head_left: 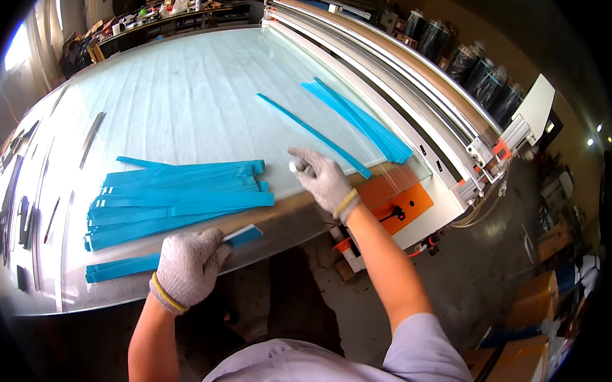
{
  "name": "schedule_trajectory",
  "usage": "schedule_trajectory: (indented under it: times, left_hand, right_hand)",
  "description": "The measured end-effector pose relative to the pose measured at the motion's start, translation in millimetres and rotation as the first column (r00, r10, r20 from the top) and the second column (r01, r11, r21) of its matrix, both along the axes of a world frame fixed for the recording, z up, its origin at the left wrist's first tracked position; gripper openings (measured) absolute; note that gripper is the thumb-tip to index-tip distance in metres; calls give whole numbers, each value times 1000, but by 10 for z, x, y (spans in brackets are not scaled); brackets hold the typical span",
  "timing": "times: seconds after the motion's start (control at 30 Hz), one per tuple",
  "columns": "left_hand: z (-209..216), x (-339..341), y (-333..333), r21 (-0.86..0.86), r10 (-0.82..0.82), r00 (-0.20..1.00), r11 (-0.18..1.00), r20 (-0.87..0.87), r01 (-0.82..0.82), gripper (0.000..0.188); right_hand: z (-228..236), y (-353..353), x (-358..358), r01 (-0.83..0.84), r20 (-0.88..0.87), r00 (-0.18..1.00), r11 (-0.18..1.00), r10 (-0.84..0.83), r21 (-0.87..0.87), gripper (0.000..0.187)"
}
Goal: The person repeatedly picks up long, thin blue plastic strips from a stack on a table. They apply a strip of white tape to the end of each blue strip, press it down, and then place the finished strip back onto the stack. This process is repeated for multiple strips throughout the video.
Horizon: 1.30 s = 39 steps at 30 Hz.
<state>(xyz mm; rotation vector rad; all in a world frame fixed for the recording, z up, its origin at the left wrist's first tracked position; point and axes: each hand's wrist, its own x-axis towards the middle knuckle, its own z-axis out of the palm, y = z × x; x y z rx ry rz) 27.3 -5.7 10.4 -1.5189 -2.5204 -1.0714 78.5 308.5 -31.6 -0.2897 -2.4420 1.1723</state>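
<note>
My left hand (190, 264), in a knitted glove with a yellow cuff, is closed at the table's near edge. A blue strip (121, 268) runs under it and out past its fingers, where a pale, narrow end (242, 235) shows. Just beyond lies a loose stack of blue strips (176, 195), ends uneven. My right hand (322, 183), gloved alike, is raised above the table with its fingers curled. Something small and white (294, 166) shows at its fingertips; its kind is unclear. A single blue strip (315, 134) lies slantwise beyond this hand, near a fanned bundle of blue strips (360, 122).
The glass-topped table (181, 83) is bordered on the right by a long roller machine (393, 79). An orange plate (408, 208) is at its near corner. Dark narrow bars (92, 139) lie at the left. Cluttered shelves (163, 17) stand behind; cardboard boxes (517, 364) sit lower right.
</note>
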Motion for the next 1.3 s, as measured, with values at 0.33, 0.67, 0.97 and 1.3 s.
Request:
schedule_trajectory:
  times: [0.33, 0.67, 0.97, 1.3]
  left_hand:
    - [102, -239, 358, -81, -125, 973, 986, 193, 143, 26]
    - [6, -248, 405, -100, -196, 913, 964, 357, 246, 23]
    - [192, -104, 322, -125, -200, 840, 945, 504, 301, 27]
    - [8, -42, 224, -270, -329, 887, 867, 325, 420, 29]
  right_hand:
    - [-232, -996, 822, -247, -293, 956, 555, 6, -794, 18]
    - [-211, -1374, 800, -146, -436, 898, 892, -63, -428, 15]
    - [-55, -1477, 829, 59, -346, 925, 958, -158, -279, 60]
    - [297, -1076, 854, -371, -275, 929, 640, 249, -673, 52]
